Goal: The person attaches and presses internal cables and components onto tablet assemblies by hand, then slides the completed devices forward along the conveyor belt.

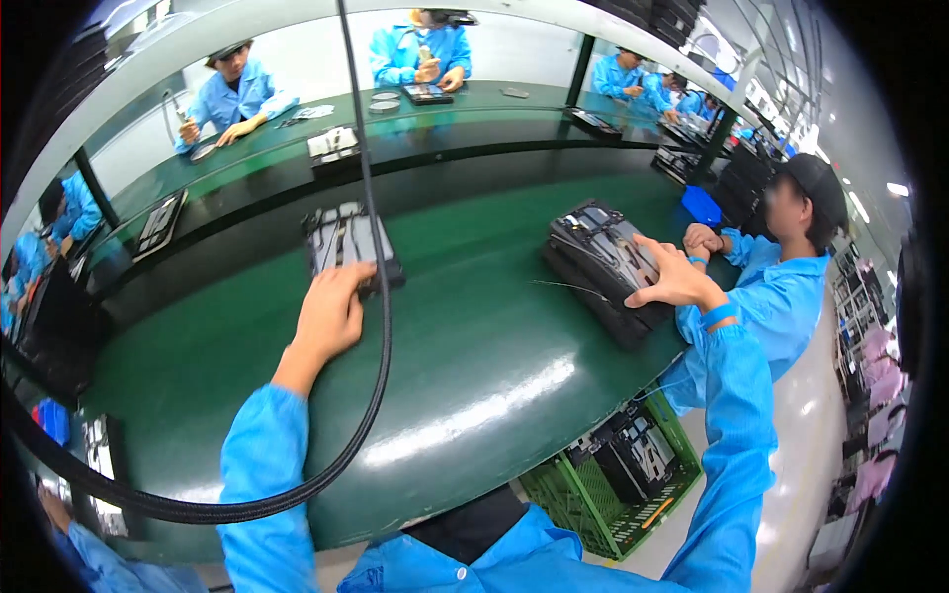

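Observation:
My left hand [331,311] reaches over the near edge of a flat black tray [393,269] with grey and silver electronic parts in it. Its fingers lie along that edge, stretched out, their tips partly hidden by a hanging cable. To the right, my right hand [680,277] is spread over the near end of a stack of black trays [593,282]. Thumb and fingers stand wide apart, touching the top tray, which holds dark and silver device parts. A thin pale strand sticks out leftward from the stack.
A black braided cable [384,326] loops down before my left arm. Under the right table edge stands a green crate [583,504] holding more trays. One co-worker [761,287] sits close on the right, beside a blue bin [701,206]. Others work beyond the raised shelf [474,138].

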The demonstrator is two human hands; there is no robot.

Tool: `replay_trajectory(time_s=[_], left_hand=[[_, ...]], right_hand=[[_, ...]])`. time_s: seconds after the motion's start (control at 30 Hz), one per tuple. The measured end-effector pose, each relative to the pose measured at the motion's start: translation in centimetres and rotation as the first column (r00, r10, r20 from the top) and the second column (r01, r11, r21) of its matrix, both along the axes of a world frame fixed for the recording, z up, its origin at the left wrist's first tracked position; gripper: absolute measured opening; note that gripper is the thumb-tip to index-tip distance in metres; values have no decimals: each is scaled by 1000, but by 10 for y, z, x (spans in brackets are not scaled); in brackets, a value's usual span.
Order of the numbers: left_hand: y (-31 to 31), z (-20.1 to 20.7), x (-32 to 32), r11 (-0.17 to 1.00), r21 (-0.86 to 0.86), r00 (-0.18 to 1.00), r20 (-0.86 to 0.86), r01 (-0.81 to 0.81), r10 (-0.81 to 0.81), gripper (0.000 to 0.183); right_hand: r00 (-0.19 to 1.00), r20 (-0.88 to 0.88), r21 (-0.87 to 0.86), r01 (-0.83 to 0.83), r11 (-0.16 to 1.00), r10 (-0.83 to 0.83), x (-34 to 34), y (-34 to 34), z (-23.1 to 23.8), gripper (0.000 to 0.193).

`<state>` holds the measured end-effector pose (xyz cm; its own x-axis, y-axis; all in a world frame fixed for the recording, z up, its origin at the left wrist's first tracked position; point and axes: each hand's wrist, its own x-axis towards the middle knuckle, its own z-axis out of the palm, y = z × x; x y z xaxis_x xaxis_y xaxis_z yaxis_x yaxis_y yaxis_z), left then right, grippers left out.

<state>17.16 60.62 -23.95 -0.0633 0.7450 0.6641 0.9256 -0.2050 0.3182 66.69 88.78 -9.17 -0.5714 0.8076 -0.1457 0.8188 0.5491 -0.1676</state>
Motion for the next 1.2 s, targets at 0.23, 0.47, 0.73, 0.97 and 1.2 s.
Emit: replay_trajectory(time_s=[0.23,0.47,0.73,0.97,1.2], left_hand=[[36,-7,3,967,195,985,82,-164,151,51],[-101,10,115,997,79,820,571,-6,-40,59],[-151,13,125,997,22,564,825,-76,25,74],[-154,9,113,993,-102,437,897,51,70,65],[-175,24,103,910,-138,483,872,392,-76,85]], right_hand=[[927,-313,636,46,771,204,-26,-90,-7,115],[776,-553,209,-225,952,305,-87,-234,-46,114],[861,-181,113,-461,880,475,-125,-299,-55,134],[858,78,-12,-509,861,508,-138,-353,-27,120],[320,-531,297,-797,526,785,-226,-254,-60,41]])
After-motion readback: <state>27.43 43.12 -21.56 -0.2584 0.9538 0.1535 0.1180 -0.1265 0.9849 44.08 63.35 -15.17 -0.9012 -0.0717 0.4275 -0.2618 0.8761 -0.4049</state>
